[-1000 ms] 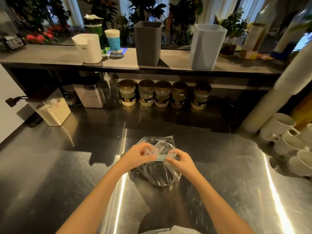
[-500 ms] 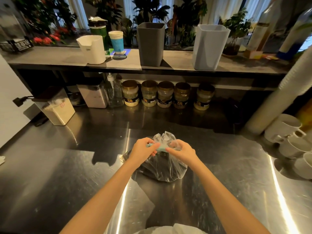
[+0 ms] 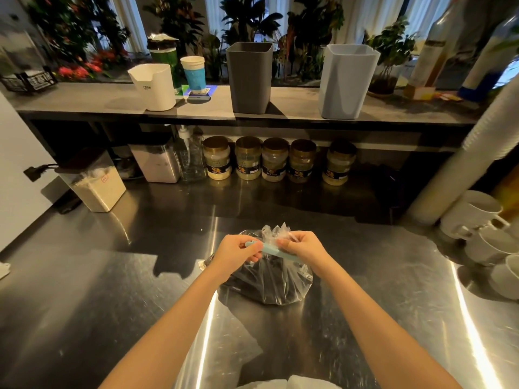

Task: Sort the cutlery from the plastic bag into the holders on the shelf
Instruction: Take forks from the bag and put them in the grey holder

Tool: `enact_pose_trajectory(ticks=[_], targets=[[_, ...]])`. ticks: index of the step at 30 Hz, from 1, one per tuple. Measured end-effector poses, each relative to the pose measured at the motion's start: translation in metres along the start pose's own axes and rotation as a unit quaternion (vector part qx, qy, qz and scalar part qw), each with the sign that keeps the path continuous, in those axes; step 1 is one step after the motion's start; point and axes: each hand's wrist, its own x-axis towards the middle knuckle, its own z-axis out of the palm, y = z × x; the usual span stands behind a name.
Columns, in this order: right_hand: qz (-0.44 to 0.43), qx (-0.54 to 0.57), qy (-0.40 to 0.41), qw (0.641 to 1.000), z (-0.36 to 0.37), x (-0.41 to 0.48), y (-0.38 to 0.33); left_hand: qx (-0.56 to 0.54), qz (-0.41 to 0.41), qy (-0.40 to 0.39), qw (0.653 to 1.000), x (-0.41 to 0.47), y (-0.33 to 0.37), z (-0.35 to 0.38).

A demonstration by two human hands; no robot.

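Steel counter [image 3: 84,304]: near. Shelf [image 3: 295,105]: far, carries dark grey holder [image 3: 249,78] (centre) & pale holder [image 3: 346,82] (right). Plastic bag [image 3: 266,284] w/ dark contents: on counter, near centre. L hand [image 3: 237,254] pinches blue clip [image 3: 269,250], left end; R hand [image 3: 302,249] pinches bunched bag neck at clip.

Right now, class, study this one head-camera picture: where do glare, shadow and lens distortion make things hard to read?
Head view: glare streaks cross the steel counter; deep shadow under the shelf dims the jars; the wide lens bows the shelf and tilts the cup stack; the plastic bag shows only dark contents; left hand, right hand and blue clip are sharp.
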Motion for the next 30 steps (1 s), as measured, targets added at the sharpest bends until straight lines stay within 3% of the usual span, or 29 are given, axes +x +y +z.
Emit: enact_pose_trajectory(ticks=[2,5,7,12,18,21,23,25,26,30], targets=[[0.005,-0.012,-0.042,0.999,-0.013,-0.005,-0.004,-0.016,-0.005,0.006,1.0,0.001,-0.003,-0.001],[0.031,-0.119,-0.136,0.983,-0.037,-0.01,0.004,-0.049,-0.023,0.017,0.998,0.002,-0.009,-0.004],[0.032,-0.125,-0.152,0.98,-0.043,-0.011,0.014,-0.079,-0.032,0.015,0.996,0.004,-0.013,-0.003],[-0.006,-0.002,-0.036,0.999,-0.037,-0.016,0.029,-0.1,-0.021,-0.027,0.994,0.005,-0.017,0.001],[-0.008,-0.056,0.041,0.998,-0.024,-0.011,0.031,-0.064,0.007,-0.036,0.997,0.007,-0.013,-0.001],[-0.092,-0.24,0.19,0.947,0.0,-0.011,0.029,-0.087,-0.005,0.038,0.996,0.009,-0.012,0.01],[-0.208,-0.292,0.235,0.904,0.021,-0.017,0.02,-0.107,-0.016,0.052,0.993,0.009,-0.011,0.017],[-0.335,-0.336,0.189,0.86,0.035,-0.019,0.011,-0.114,-0.027,0.034,0.993,0.008,-0.008,0.017],[-0.357,-0.339,0.145,0.858,0.039,-0.017,0.009,-0.107,-0.031,0.016,0.994,0.009,-0.008,0.014],[-0.328,-0.304,0.07,0.892,0.035,-0.008,0.003,-0.031,-0.005,-0.076,0.997,0.005,-0.007,-0.006]])
